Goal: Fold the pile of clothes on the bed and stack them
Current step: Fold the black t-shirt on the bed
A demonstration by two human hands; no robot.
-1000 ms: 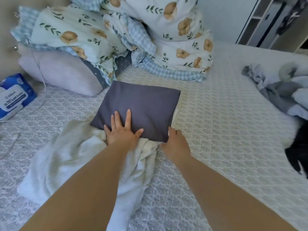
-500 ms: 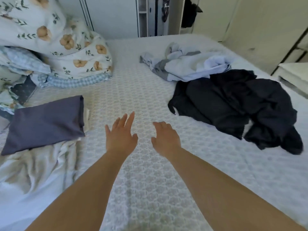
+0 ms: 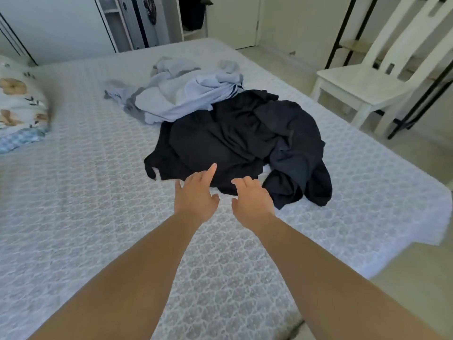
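Both hands, left hand and right hand, fingers loose and empty, reach at the near edge of the crumpled black fabric garment lying directly ahead, roughly equidistant.

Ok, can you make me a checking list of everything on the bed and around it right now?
Surface: bed with a pale patterned cover, flat.
Job's things: black clothes in a crumpled heap, unfolded; light blue clothes bunched behind them, touching.
Clutter: flowered pillow at the left edge.
Grips: left hand open, fingers stretched toward the black clothes' near edge; right hand open, fingers loosely bent at the same edge. Neither holds anything.
Cables: nothing seen.
Surroundings: white chair on the right beside the bed; wardrobe with an open door behind.
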